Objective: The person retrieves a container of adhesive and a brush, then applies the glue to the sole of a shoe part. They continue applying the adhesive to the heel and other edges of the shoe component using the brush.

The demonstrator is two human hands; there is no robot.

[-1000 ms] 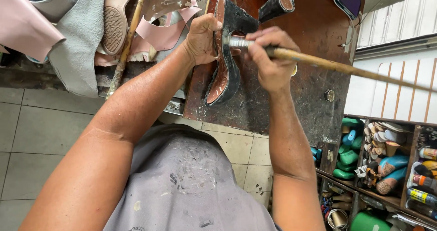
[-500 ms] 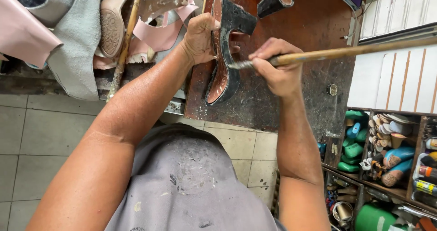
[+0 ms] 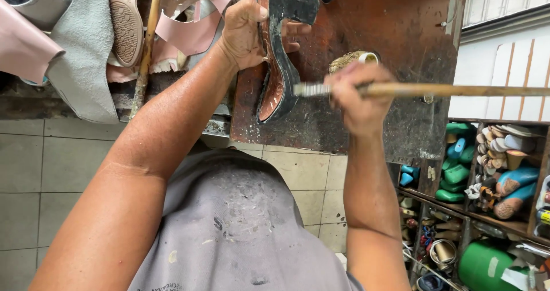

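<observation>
A scuffed, stained reddish-brown workboard [image 3: 395, 33] is bearing a black platform shoe sole [image 3: 279, 73] with a curved tan insole. The left hand [image 3: 243, 30] is clamping its fingers around the sole's upper part. The right hand [image 3: 358, 99] is pinching a long wooden-handled brush [image 3: 447, 89], metal ferrule near the sole.

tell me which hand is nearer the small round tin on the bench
Right. The right hand with the brush is just below the round tin; the left hand grips the platform shoe, farther left.

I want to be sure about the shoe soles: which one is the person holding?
The black heeled sole, gripped by the left hand on the bench. The tan flat sole lies untouched at left.
</observation>
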